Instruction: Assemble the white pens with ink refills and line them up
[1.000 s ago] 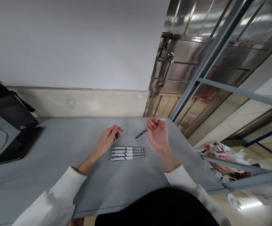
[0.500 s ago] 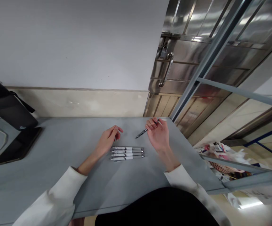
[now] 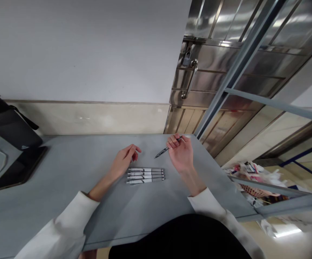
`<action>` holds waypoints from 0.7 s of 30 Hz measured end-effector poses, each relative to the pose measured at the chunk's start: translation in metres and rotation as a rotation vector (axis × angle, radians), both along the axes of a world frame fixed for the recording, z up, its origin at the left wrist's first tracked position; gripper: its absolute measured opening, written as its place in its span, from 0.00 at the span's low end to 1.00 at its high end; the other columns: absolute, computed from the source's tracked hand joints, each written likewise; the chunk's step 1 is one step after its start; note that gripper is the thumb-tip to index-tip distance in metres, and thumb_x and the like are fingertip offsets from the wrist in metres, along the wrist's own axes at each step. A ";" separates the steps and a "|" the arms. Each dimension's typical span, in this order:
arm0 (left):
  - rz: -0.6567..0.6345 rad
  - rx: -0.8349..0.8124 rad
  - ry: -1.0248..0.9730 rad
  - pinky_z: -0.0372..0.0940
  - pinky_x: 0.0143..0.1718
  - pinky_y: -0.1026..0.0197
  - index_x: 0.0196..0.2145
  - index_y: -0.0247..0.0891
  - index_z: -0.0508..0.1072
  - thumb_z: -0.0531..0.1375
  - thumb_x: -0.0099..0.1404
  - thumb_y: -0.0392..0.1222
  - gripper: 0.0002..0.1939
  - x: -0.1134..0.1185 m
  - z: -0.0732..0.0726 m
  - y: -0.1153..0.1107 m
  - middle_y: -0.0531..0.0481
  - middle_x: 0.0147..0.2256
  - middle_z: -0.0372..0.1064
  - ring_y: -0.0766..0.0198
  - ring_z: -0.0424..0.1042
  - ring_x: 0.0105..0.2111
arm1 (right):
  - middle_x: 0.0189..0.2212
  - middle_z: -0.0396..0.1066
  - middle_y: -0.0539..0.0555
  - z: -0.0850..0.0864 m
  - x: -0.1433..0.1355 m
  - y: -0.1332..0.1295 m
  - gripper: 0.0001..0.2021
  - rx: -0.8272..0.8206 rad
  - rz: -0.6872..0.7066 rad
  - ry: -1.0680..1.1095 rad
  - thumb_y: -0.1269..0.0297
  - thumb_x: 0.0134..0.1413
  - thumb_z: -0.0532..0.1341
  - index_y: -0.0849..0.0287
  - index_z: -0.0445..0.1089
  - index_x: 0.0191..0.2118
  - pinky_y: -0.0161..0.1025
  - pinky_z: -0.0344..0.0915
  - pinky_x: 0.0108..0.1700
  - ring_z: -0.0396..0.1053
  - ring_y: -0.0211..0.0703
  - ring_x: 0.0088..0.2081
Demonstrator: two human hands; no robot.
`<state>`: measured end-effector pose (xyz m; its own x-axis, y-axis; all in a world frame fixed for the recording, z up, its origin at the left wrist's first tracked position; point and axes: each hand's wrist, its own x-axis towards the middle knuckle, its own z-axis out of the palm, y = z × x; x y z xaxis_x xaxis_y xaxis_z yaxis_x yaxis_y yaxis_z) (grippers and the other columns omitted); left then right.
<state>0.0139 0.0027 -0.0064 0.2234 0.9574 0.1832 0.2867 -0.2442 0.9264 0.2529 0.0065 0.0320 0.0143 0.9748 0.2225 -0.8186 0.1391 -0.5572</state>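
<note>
My right hand [image 3: 181,153], palm turned up, is closed around the upper part of a pen [image 3: 160,153] with a dark, silvery body. Its tip points down and left, toward the tabletop. To the left, my left hand [image 3: 123,157] is loosely curved with the index finger stretched out and nothing held. Between and below both hands, several white pens [image 3: 145,176] lie side by side in a close row on the grey table. Their silvery ends point right, and the left ends lie close to my left wrist.
A phone-like dark slab [image 3: 22,169] lies at the table's left, beside a black case [image 3: 8,124] with a strap. A pale cable [image 3: 4,163] curves at the edge. The wall backs the table [image 3: 64,216]; a metal frame post [image 3: 221,100] stands right, before a padlocked metal door [image 3: 207,61].
Both hands and the pens stay in place relative to the table. Only a very slight shift of the camera view shows.
</note>
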 end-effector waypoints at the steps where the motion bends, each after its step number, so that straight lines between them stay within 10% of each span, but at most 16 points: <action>1: -0.001 -0.003 0.000 0.62 0.34 0.58 0.40 0.40 0.76 0.48 0.77 0.55 0.22 0.000 0.000 0.000 0.51 0.28 0.69 0.59 0.70 0.31 | 0.27 0.39 0.46 0.000 0.000 0.000 0.17 -0.002 0.005 0.002 0.66 0.70 0.49 0.56 0.64 0.28 0.32 0.58 0.28 0.45 0.40 0.26; 11: -0.033 0.015 -0.021 0.62 0.34 0.58 0.42 0.40 0.76 0.48 0.78 0.55 0.21 0.003 0.002 -0.002 0.51 0.28 0.69 0.60 0.68 0.30 | 0.28 0.55 0.49 0.002 -0.006 -0.006 0.11 0.029 0.005 -0.152 0.64 0.67 0.57 0.56 0.77 0.43 0.35 0.66 0.34 0.57 0.40 0.30; 21: -0.147 0.097 -0.150 0.65 0.37 0.59 0.56 0.42 0.69 0.60 0.74 0.51 0.17 0.009 0.015 -0.014 0.49 0.38 0.73 0.61 0.71 0.34 | 0.34 0.78 0.51 -0.017 -0.014 -0.005 0.10 0.205 0.019 -0.871 0.53 0.62 0.68 0.52 0.72 0.41 0.44 0.70 0.46 0.73 0.44 0.37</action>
